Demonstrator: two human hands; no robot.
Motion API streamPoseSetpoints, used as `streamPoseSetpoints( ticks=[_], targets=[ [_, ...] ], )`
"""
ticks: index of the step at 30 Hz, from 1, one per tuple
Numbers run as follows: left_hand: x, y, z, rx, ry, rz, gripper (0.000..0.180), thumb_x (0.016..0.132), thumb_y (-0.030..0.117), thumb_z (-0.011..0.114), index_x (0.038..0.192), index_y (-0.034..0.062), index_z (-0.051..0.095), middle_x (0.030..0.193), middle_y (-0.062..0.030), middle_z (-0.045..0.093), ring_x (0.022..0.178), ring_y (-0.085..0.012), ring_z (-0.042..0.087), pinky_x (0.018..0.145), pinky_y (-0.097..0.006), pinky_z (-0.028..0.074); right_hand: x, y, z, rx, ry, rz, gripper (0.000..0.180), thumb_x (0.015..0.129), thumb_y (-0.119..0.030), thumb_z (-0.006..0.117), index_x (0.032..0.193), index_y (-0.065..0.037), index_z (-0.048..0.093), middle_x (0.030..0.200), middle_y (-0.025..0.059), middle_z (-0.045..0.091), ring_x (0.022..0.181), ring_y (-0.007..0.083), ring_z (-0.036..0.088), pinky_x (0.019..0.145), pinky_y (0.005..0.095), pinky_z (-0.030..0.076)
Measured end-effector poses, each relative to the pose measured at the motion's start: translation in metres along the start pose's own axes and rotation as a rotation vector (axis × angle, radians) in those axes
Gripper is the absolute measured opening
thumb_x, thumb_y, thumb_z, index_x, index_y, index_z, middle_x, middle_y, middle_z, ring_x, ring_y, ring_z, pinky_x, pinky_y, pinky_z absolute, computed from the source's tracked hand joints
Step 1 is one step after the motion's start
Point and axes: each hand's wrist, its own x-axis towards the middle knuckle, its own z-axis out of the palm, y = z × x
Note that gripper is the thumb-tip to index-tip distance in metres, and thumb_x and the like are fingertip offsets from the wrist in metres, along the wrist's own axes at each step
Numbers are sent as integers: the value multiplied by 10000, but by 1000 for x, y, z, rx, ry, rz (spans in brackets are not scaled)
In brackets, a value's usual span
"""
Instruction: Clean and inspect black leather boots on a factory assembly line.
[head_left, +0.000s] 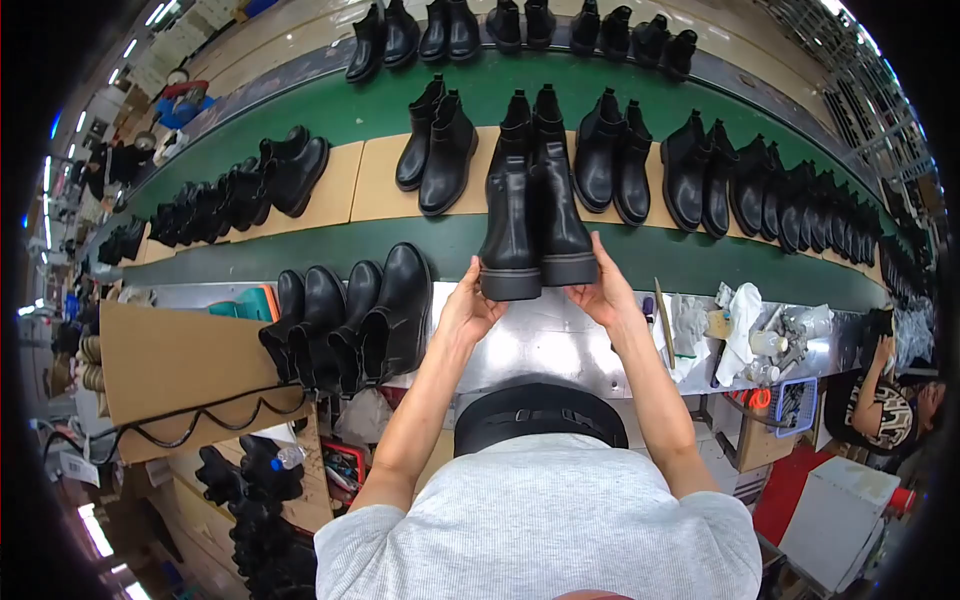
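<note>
I hold a pair of black ankle boots side by side, heels toward me, over the near edge of the green conveyor belt (660, 255). My left hand (468, 308) grips the heel of the left boot (509, 225). My right hand (603, 290) grips the heel of the right boot (562, 215). Both boots lie with their toes pointing away, over a tan cardboard sheet (375, 185) on the belt.
More pairs of black boots (612, 160) lie in rows on the belt. Several boots (350, 320) stand on the metal bench (540, 340) at my left. A cardboard box (180, 365) sits far left; rags and bottles (745, 335) lie right. Another person (885, 400) sits at right.
</note>
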Motion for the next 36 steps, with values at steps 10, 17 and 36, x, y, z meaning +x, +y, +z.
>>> streamPoseSetpoints(
  ticks=[10, 17, 36],
  targets=[
    [-9, -25, -13, 65, -19, 8, 366, 915, 408, 502, 1108, 99, 535, 1020, -35, 607, 940, -160, 579, 872, -337, 458, -13, 16, -26, 33, -25, 34, 364, 878, -418, 562, 1050, -99, 594, 983, 32, 648, 822, 126, 619, 716, 267, 491],
    [8, -29, -98, 680, 88, -155, 566, 914, 495, 442, 1294, 75, 458, 1248, -75, 538, 1144, -239, 497, 911, -390, 382, -10, 61, -99, -811, 137, 69, 616, 913, -473, 461, 1259, 36, 479, 1186, 149, 575, 1110, 227, 539, 951, 309, 388],
    [62, 26, -58, 854, -7, 393, 859, 672, 303, 798, 1339, 2, 350, 1151, -149, 585, 1022, -294, 590, 857, -376, 488, 61, 8, -63, -1263, 150, -322, 715, 614, -322, 810, 1181, 16, 537, 1031, 169, 645, 932, 269, 631, 826, 341, 490]
  ],
)
